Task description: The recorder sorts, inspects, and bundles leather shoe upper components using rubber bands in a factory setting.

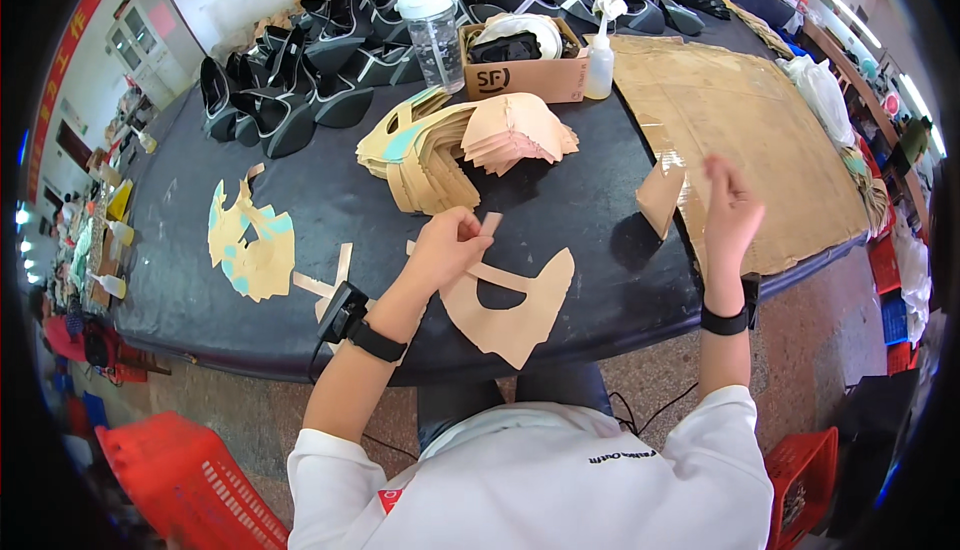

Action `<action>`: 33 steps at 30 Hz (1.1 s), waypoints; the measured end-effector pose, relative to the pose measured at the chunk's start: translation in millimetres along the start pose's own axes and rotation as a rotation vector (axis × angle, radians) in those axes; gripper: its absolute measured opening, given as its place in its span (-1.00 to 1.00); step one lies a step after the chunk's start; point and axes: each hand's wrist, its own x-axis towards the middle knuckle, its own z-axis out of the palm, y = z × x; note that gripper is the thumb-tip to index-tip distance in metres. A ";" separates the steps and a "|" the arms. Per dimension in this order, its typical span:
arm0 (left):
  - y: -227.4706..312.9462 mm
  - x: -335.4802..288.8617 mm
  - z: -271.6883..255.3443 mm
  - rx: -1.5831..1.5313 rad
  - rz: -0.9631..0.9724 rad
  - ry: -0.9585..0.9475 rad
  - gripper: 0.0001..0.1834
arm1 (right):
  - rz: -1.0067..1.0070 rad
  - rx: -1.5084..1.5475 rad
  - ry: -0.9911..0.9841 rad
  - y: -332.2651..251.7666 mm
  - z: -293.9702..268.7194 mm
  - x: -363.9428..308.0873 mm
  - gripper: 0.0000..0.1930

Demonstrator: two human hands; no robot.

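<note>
My left hand pinches a narrow beige strip between thumb and fingers. Just below it lies a flat beige shoe-upper piece with a curved cut-out. To the right, my right hand is raised over the cardboard edge, its fingers drawn together but smeared by motion; whether anything is in them is hidden. A folded beige piece stands tilted beside that hand. Beyond my left hand are a stack of beige cut pieces and a pinkish stack. Narrow strips lie near my left wrist.
Beige pieces with turquoise patches lie at left on the dark table. Behind stand black shoes, a lidded clear jug, an open carton and a pump bottle. A cardboard sheet covers the right side.
</note>
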 end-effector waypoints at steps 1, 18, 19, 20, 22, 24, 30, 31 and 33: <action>0.1 0.2 1.0 -0.088 0.104 -0.034 -0.84 | -0.202 -0.093 0.166 -6.1 1.6 2.5 -0.85; 3.9 2.6 15.6 -0.399 -0.061 -0.199 -0.86 | 0.174 -0.167 -0.393 34.5 12.1 -27.9 -0.69; 3.0 3.4 17.9 -0.362 -0.072 -0.194 -0.86 | 0.196 -0.087 -0.460 39.5 13.6 -28.4 -0.71; 1.2 3.6 18.3 -0.323 -0.086 -0.189 -0.86 | 0.195 -0.085 -0.466 35.8 15.1 -31.7 -0.71; -2.9 4.1 16.7 -0.368 -0.097 -0.196 -0.86 | 0.062 -0.007 -0.556 22.4 16.1 -40.2 -0.74; -2.4 3.4 14.0 -0.415 -0.103 -0.204 -0.86 | 0.059 -0.011 -0.615 21.2 14.4 -42.0 -0.77; 3.9 2.4 8.7 -0.529 -0.154 -0.258 -0.84 | 0.253 0.220 -0.313 32.1 7.9 -27.7 -0.85; 2.5 2.8 8.0 -0.547 -0.166 -0.264 -0.83 | 0.253 0.220 -0.315 29.3 7.5 -24.8 -0.85; 0.4 1.9 7.3 -0.567 -0.184 -0.267 -0.83 | 0.034 -0.007 0.233 7.0 8.1 -19.8 -0.87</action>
